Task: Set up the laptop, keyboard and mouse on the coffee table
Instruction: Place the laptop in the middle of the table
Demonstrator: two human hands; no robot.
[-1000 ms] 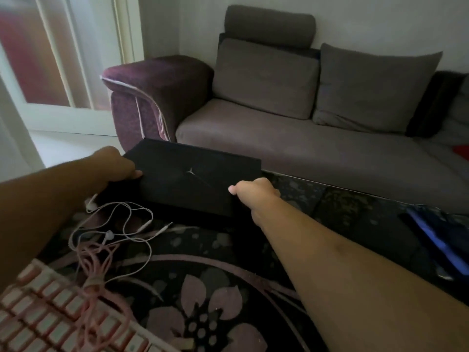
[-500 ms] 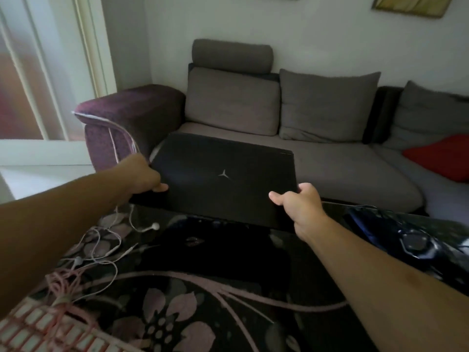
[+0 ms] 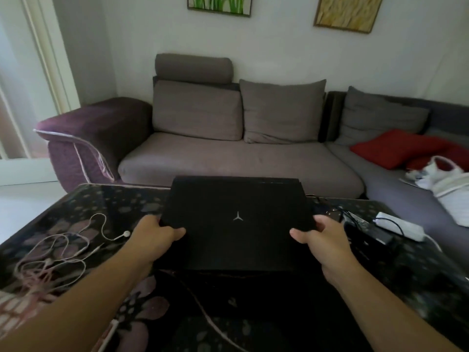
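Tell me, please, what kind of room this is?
Most likely a home living room: a grey corner sofa with cushions, framed pictures on the wall, and a glossy floral coffee table in front.

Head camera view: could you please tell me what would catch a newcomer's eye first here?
The closed black laptop sits dead centre, gripped at its near corners by the left hand and right hand over the dark floral coffee table. Left of it lies a tangle of white earphones. Behind, a grey sofa spans the room, with a red cushion at its right end.
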